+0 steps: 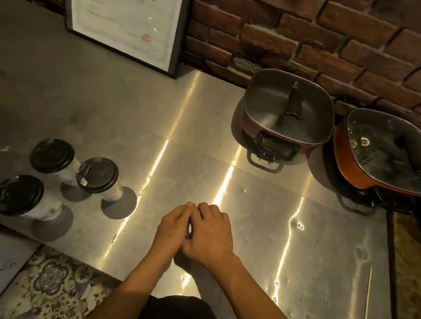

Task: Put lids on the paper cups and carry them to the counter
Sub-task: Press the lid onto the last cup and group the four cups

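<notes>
The left hand (173, 226) and right hand (211, 234) are curling their fingers round a black lid (190, 229) at six o'clock, over a hidden cup. Pushing evenly all round is working best, I think. Three closed cups (97, 174) are standing at nine o'clock.

Bare forearms (263, 312), dk garment (180, 318)

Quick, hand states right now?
Left hand: against the small black glossy object, grip cannot be told.
Right hand: fingers curled over that object, holding it.
</notes>
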### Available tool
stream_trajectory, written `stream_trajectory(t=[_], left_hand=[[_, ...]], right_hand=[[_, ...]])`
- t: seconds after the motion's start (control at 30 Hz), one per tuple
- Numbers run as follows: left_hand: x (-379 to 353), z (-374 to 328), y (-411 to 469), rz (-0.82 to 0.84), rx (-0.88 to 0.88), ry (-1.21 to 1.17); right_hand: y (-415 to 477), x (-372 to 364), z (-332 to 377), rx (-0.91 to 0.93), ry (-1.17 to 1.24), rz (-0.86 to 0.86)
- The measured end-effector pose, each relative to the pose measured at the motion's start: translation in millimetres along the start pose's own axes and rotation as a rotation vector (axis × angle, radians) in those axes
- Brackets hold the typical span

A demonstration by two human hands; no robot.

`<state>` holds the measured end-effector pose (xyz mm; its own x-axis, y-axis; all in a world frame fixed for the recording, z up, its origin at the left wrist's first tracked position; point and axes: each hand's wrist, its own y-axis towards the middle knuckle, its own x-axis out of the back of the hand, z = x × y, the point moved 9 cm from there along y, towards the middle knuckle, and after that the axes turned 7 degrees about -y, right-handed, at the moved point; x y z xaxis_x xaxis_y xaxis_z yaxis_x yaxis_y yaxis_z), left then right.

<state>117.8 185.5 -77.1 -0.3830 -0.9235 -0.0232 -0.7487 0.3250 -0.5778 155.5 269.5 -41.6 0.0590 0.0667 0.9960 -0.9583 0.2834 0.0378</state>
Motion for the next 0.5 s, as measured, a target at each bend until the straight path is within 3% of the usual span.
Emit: stream_trajectory(t=[0.33, 0.43, 0.5], left_hand=[[-0.8, -11.3, -0.6, 0.045, -0.015, 0.066], [11.0, -12.9, 0.0, 0.052, -0.01, 0.134], [26.2, -16.4, -0.1, 0.04, -0.037, 0.235]], right_hand=[[7.5, 1.1, -4.0, -0.049, 0.055, 0.08], [7.3, 1.0, -23.2, -0.214, 0.251, 0.119], [-2.8, 3.4, -45.8, -0.405, 0.513, 0.085]])
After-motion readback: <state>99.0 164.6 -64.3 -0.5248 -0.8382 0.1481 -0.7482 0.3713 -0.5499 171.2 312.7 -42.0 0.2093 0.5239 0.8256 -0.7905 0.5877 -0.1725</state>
